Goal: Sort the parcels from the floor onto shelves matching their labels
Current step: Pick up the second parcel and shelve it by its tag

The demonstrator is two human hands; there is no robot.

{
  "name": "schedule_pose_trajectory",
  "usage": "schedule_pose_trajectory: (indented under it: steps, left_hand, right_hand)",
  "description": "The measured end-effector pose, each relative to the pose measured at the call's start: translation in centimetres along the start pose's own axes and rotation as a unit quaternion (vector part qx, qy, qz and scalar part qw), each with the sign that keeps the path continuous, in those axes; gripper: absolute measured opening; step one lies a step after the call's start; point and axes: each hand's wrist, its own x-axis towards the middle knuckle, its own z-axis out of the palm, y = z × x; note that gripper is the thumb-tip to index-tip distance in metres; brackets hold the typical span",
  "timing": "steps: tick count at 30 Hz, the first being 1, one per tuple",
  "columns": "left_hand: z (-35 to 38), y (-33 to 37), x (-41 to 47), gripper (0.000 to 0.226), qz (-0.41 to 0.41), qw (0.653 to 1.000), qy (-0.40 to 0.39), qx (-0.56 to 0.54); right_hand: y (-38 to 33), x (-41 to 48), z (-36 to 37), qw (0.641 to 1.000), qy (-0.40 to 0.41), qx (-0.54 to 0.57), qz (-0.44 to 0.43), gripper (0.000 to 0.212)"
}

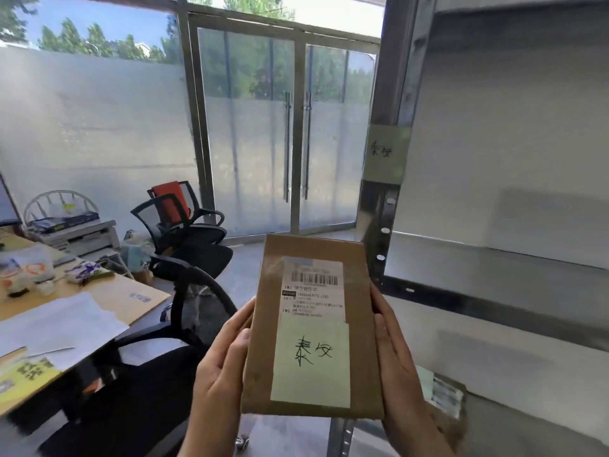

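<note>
I hold a flat brown cardboard parcel [362, 324] upright in front of me. It carries a white barcode label and a pale green note with two handwritten characters. My left hand [220, 367] grips its left edge and my right hand [398, 367] grips its right edge. On the metal shelf post [379, 232] to the right, a pale green tag [385, 153] shows the same two characters. The shelf board [494, 255] beside that tag is bare. Another labelled parcel [445, 397] lies on the lower shelf behind my right hand.
A desk [108, 301] with papers and clutter stands at the left. Black mesh office chairs [191, 232] sit between the desk and the glass double doors [296, 143]. A printer [79, 235] rests behind the desk.
</note>
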Motion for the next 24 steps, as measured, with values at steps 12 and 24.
schedule_pose_trajectory:
  steps: [12,24]
  left_hand:
    - [0.4,0.2,0.3,0.034,-0.027,0.991,-0.109,-0.069]
    - [2.8,0.4,0.6,0.037,-0.029,0.988,-0.135,-0.075]
  right_hand:
    - [-2.8,-4.0,0.4,0.991,0.112,-0.061,-0.028,0.033]
    - [-3.8,-5.0,-1.6,0.988,0.136,-0.053,-0.039,0.039]
